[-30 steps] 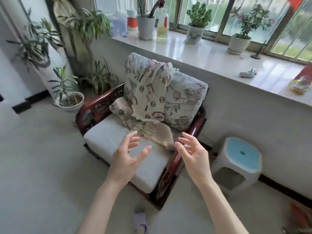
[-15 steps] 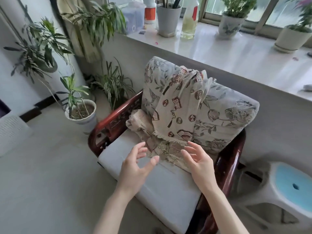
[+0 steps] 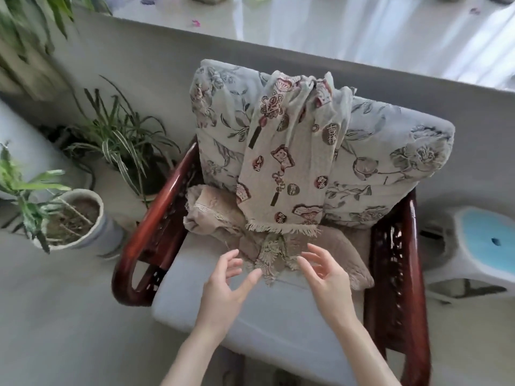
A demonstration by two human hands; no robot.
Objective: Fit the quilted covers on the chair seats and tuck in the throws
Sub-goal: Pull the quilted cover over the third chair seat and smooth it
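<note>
Over the grey seat cushion (image 3: 192,305), left hand (image 3: 223,296), right hand (image 3: 331,288): grip slack, seemingly empty.

Two bare forearms reach forward side by side. The left hand (image 3: 223,288) and right hand (image 3: 327,282) are held apart, palms turned toward each other, fingers spread and loosely bent, holding nothing.

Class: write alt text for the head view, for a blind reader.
Open left hand and right hand reach toward a crumpled quilted cover on the grey seat cushion of a wooden chair; a patterned throw hangs over the floral back cushion.
</note>
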